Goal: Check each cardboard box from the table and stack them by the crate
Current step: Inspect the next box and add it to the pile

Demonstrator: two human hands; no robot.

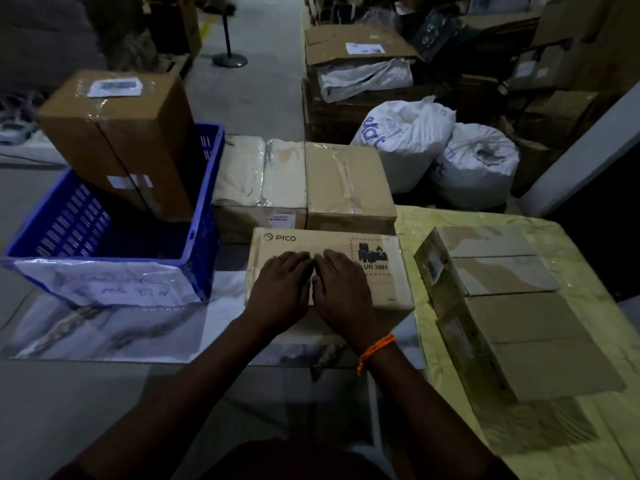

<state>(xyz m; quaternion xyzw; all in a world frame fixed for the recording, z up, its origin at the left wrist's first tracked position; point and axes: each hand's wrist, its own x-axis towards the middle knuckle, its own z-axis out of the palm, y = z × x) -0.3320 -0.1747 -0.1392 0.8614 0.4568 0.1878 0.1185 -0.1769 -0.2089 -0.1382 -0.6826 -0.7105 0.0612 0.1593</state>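
A flat cardboard box printed PICO (388,289) lies in the middle, just right of the blue crate (201,237). My left hand (282,287) and my right hand (341,291) lie side by side, palms down, on its top, fingers fairly straight. A tall brown box (117,140) stands upright inside the crate. Behind the PICO box sit two boxes side by side, a pale taped one (263,174) and a brown one (349,185). Two more cardboard boxes, a far one (495,261) and a near one (530,344), lie on the yellow-covered table (595,441) at the right.
White sacks (408,140) stand beyond the table, with piled cartons (356,46) behind them. A black post with a round base (229,58) stands in the aisle. A marbled glass surface (104,330) lies under the crate. The crate's front carries a handwritten label.
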